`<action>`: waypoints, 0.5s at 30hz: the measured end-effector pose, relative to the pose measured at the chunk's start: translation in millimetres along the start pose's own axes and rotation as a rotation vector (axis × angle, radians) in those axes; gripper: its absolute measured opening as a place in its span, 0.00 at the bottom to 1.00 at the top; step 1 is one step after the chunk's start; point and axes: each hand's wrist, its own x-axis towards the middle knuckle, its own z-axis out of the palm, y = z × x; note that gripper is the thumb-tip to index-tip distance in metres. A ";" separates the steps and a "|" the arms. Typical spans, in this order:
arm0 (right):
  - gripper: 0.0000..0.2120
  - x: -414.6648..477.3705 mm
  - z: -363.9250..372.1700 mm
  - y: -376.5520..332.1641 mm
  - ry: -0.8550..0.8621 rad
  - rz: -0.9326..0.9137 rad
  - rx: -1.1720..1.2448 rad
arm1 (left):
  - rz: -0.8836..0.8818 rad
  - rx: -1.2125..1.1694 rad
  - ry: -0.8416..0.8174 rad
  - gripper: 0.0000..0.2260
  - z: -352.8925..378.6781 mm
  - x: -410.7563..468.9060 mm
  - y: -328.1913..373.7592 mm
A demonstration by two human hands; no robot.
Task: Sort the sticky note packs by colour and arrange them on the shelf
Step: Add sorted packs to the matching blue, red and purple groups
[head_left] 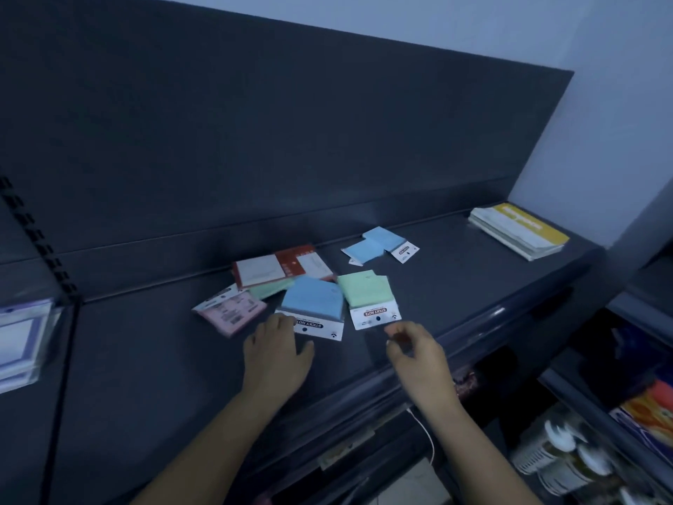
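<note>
- Though two blue packs (pixel 378 243) lie together at the far right, sorting looks barely begun.
- Blue (pixel 313 304), green (pixel 366 293) and pink packs (pixel 233 309) sit jumbled mid-shelf (pixel 473 286).
- Left hand (pixel 275 353) spread, touching the near blue pack; right hand (pixel 418 349) loosely curled, holding nothing.

Shelf (pixel 455 286) front strip is bare from the left divider (pixel 65 340) to the hands: open approach from the near edge. Cluster mid-shelf blocks the centre: pink pack (pixel 233 311), red booklets (pixel 284 267), blue pack (pixel 313 308), green pack (pixel 368 297), all touching or overlapping. Second blue pair (pixel 378 244) sits apart behind, with a clear gap between. Yellow pad stack (pixel 517 229) fills the far right corner; bare shelf between it and the packs. Back panel (pixel 291 140) closes the rear.
</note>
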 end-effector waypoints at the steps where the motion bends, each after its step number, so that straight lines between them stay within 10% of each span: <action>1: 0.09 0.8 2.0 -1.1 -0.011 -0.004 -0.003 | 0.003 -0.001 0.011 0.17 1.8 1.3 -1.1; 15: 0.13 94.5 12.3 7.5 -0.079 -0.004 -0.197 | -0.059 -0.013 0.051 0.22 29.8 59.4 -4.5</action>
